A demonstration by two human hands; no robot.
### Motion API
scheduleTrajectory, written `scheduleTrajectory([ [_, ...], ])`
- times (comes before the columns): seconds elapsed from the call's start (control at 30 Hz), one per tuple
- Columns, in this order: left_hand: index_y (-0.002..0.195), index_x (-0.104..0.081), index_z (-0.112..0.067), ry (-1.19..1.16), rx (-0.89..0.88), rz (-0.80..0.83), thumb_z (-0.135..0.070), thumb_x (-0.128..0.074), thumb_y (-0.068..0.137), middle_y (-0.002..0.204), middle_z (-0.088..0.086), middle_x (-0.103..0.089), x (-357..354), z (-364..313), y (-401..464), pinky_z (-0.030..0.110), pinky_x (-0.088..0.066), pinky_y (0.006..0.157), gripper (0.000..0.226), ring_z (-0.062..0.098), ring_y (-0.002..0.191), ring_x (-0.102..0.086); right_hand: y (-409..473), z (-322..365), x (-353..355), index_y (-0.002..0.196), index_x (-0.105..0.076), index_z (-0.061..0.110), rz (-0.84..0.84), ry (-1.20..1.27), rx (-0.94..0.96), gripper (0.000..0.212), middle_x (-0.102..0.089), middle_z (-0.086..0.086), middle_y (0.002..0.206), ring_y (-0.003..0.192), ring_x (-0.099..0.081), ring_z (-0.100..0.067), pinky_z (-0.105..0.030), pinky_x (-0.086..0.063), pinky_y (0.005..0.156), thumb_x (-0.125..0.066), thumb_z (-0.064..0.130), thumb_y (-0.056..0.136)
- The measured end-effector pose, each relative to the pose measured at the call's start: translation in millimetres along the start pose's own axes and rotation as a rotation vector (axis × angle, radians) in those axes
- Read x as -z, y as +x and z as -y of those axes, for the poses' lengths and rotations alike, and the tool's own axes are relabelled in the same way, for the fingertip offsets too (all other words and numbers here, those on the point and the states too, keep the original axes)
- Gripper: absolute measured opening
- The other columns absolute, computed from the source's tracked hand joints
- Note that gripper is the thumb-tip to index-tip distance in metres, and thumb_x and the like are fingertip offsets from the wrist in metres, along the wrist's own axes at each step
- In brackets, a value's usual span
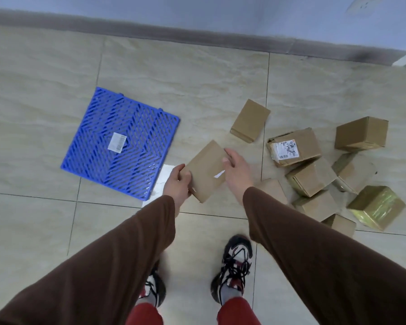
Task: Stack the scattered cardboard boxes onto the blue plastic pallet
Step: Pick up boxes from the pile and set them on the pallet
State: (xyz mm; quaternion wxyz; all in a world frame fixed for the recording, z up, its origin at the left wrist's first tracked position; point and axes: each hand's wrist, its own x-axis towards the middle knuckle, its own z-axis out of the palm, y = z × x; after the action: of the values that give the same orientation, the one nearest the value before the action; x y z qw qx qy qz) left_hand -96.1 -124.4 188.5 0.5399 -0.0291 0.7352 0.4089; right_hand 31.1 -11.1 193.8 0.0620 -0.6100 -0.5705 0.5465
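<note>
Meanwhile, a flat cardboard box (206, 171) is held above the tiled floor (197, 85), just right of the pallet (121, 143). The left hand (177, 184) grips the box's near left corner, thumb on top and fingers curled under its edge. The right hand (236, 168) touches the box's right edge with loosely spread fingers; whether they close on it cannot be told. A short strip of white tape shows on the box's top face near the right hand.

The pallet is a blue plastic grid lying flat on the floor, turned at an angle to the tile lines, with a white barcode label (117, 142) stuck near its centre. No box lies on it. A white sheet (163, 178) pokes out from under the pallet's near right corner.

Farther right of the pallet, one box (250, 120) lies alone on the floor. Beyond it, well apart from the pallet, is a loose pile of boxes (333, 174), tilted and leaning on each other; one carries a torn shipping label (285, 148), another is wrapped in shiny tape (376, 206).

Both arms wear brown sleeves (314, 254). Near the bottom edge, two laced shoes (234, 263) stand on the floor.
</note>
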Motion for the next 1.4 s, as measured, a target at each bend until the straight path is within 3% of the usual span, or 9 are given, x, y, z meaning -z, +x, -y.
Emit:
scheduleTrajectory([
  [0.13, 0.149, -0.043, -0.023, -0.081, -0.008, 0.03, -0.018, -0.05, 0.105, 0.138, 0.007, -0.054, 69, -12, -14, 0.043, -0.053, 0.099, 0.045, 0.027, 0.119, -0.06, -25, 33, -54, 0.142, -0.058, 0.025, -0.002, 0.002, 0.032, 0.043, -0.054, -0.008, 0.137, 0.123, -0.053, -0.018, -0.03, -0.04, 0.109, -0.05, 0.011, 0.102],
  [0.3, 0.13, -0.048, -0.021, -0.079, -0.031, 0.055, -0.013, -0.048, 0.104, 0.12, 0.005, -0.056, 162, -29, -21, 0.032, -0.056, 0.077, 0.027, 0.026, 0.098, -0.059, -54, 75, -137, 0.142, -0.057, 0.023, -0.069, 0.062, 0.016, 0.045, -0.057, -0.005, 0.139, 0.125, -0.057, -0.02, -0.038, -0.043, 0.112, -0.056, 0.012, 0.099],
  [0.5, 0.136, -0.046, -0.007, -0.061, -0.054, 0.111, -0.012, -0.046, 0.106, 0.117, 0.006, -0.057, 245, -53, -21, 0.019, -0.059, 0.067, 0.03, 0.018, 0.09, -0.063, -75, 124, -211, 0.137, -0.047, 0.01, -0.247, 0.433, -0.2, 0.058, -0.06, 0.002, 0.12, 0.107, -0.061, -0.016, -0.03, -0.049, 0.091, -0.077, 0.018, 0.088],
  [0.63, 0.132, -0.047, -0.009, -0.047, -0.048, 0.068, -0.012, -0.046, 0.106, 0.118, 0.006, -0.057, 273, -71, -2, 0.02, -0.058, 0.072, 0.027, 0.024, 0.099, -0.061, -69, 145, -248, 0.119, -0.063, 0.004, -0.215, 0.61, -0.275, 0.033, -0.073, -0.014, 0.115, 0.086, -0.066, -0.016, -0.026, -0.054, 0.076, -0.075, 0.011, 0.09],
  [0.73, 0.13, -0.047, -0.013, -0.053, -0.053, 0.046, -0.011, -0.047, 0.106, 0.122, 0.003, -0.053, 289, -86, 20, 0.021, -0.058, 0.071, 0.025, 0.025, 0.099, -0.061, -61, 157, -275, 0.124, -0.065, 0.008, -0.144, 0.716, -0.256, 0.03, -0.071, -0.011, 0.116, 0.092, -0.066, -0.019, -0.029, -0.055, 0.075, -0.067, 0.004, 0.094],
  [0.9, 0.141, -0.043, -0.012, -0.048, -0.052, 0.041, -0.014, -0.046, 0.106, 0.129, 0.004, -0.052, 320, -108, 70, 0.025, -0.058, 0.076, 0.035, 0.016, 0.085, -0.063, -34, 177, -317, 0.146, -0.054, 0.03, -0.032, 0.567, -0.21, 0.05, -0.069, -0.006, 0.124, 0.118, -0.066, -0.03, -0.055, -0.055, 0.099, -0.061, 0.012, 0.099],
  [1.03, 0.145, -0.04, -0.015, -0.081, -0.035, 0.052, -0.014, -0.046, 0.106, 0.136, 0.008, -0.055, 342, -124, 111, 0.024, -0.055, 0.075, 0.039, 0.022, 0.098, -0.065, -6, 193, -350, 0.147, -0.046, 0.031, -0.024, 0.488, -0.179, 0.056, -0.063, 0.001, 0.123, 0.106, -0.064, -0.018, -0.042, -0.059, 0.087, -0.065, 0.014, 0.097],
  [1.17, 0.149, -0.036, -0.017, -0.044, -0.019, 0.074, -0.015, -0.046, 0.106, 0.145, 0.008, -0.05, 362, -138, 150, 0.032, -0.053, 0.088, 0.044, 0.029, 0.111, -0.063, 20, 202, -384, 0.122, -0.051, 0.019, -0.102, 0.487, -0.211, 0.034, -0.062, 0.007, 0.116, 0.102, -0.06, -0.012, -0.019, -0.05, 0.078, -0.065, 0.005, 0.095],
  [1.4, 0.147, -0.041, -0.019, 0.089, -0.058, 0.132, -0.01, -0.052, 0.103, 0.131, 0.007, -0.052, 398, -160, 232, 0.034, -0.055, 0.086, 0.046, 0.023, 0.097, -0.058, 80, 213, -447, 0.145, -0.05, 0.019, -0.112, 0.497, -0.248, 0.051, -0.063, -0.009, 0.131, 0.118, -0.064, -0.029, -0.049, -0.053, 0.102, -0.057, 0.0, 0.098],
])
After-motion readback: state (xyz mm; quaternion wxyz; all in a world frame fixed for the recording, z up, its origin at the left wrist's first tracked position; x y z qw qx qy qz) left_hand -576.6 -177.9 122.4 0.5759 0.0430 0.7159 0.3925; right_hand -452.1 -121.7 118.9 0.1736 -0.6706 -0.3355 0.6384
